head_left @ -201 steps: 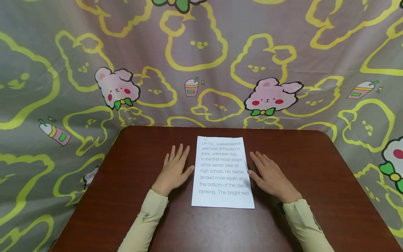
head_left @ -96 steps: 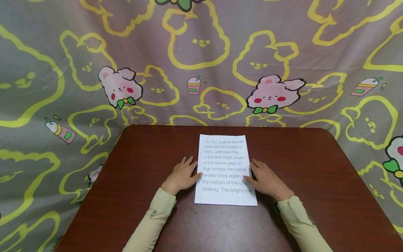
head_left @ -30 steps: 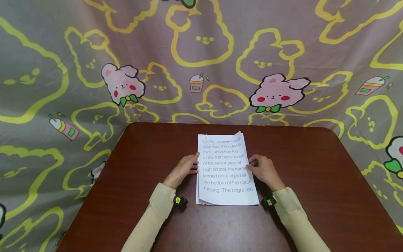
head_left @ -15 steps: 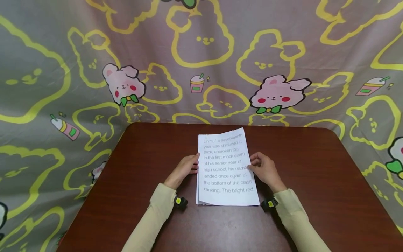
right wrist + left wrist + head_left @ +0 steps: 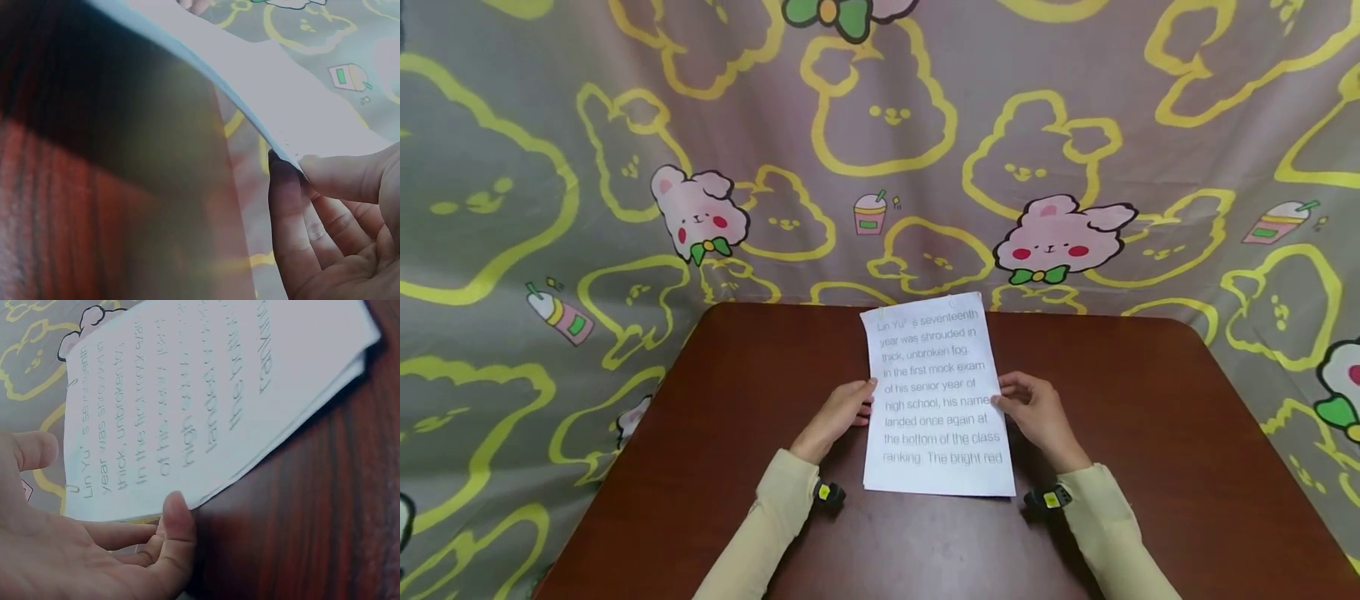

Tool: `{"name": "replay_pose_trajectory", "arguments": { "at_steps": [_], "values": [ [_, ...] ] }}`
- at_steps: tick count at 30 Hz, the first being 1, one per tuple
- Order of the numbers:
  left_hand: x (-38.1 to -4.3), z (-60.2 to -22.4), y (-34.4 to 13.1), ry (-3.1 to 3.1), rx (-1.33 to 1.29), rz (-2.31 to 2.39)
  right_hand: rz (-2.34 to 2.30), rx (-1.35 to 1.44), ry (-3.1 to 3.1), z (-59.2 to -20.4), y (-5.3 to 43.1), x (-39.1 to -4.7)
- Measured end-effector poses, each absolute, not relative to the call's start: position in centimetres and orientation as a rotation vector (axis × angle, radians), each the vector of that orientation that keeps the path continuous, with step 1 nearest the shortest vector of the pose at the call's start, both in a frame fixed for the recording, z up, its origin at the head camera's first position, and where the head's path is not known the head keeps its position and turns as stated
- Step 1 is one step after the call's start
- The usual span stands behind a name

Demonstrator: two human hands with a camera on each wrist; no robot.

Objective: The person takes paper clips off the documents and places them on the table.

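A thin stack of printed paper sheets (image 5: 934, 400) is held between both hands above the brown table, its far end raised; whether its near edge touches the table I cannot tell. On the left edge, my left hand (image 5: 841, 415) holds the sheets, and some of its fingers go behind them. In the left wrist view a bent fingertip (image 5: 178, 515) meets the paper's edge. My right hand (image 5: 1037, 410) pinches the right edge between thumb (image 5: 344, 178) and forefinger, with the other fingers curled below. Small paper clips (image 5: 74, 489) sit along the top edge.
The dark brown table (image 5: 760, 367) extends to both sides, with rounded far corners. Behind it hangs a grey patterned curtain (image 5: 917, 125). A small black wrist camera (image 5: 829, 495) sits at the left wrist and another black camera (image 5: 1047, 498) at the right.
Both hands lay flat beside the stack, then moved in to its edges. The right side of the top sheets rose first; now the whole far end is lifted, with the left hand holding too.
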State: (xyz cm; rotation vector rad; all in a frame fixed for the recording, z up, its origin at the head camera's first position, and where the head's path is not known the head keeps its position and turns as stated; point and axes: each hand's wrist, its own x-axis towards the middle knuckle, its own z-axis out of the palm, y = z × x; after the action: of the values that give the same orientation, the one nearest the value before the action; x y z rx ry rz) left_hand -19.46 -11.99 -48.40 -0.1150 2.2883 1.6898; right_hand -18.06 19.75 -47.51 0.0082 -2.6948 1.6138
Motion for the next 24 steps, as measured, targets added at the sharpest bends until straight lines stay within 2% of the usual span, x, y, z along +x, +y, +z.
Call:
{"name": "replay_pose_trajectory", "arguments": {
  "at_steps": [7,24],
  "values": [
    [-19.3,-48.4,-12.1,2.356,-0.065,1.668,1.650,0.024,-2.647,-46.7,20.1,-18.1],
    [-19.5,-47.9,-12.0,2.354,0.051,2.071,1.776,0.035,-2.605,-45.3,20.3,-17.5]
  ]
}}
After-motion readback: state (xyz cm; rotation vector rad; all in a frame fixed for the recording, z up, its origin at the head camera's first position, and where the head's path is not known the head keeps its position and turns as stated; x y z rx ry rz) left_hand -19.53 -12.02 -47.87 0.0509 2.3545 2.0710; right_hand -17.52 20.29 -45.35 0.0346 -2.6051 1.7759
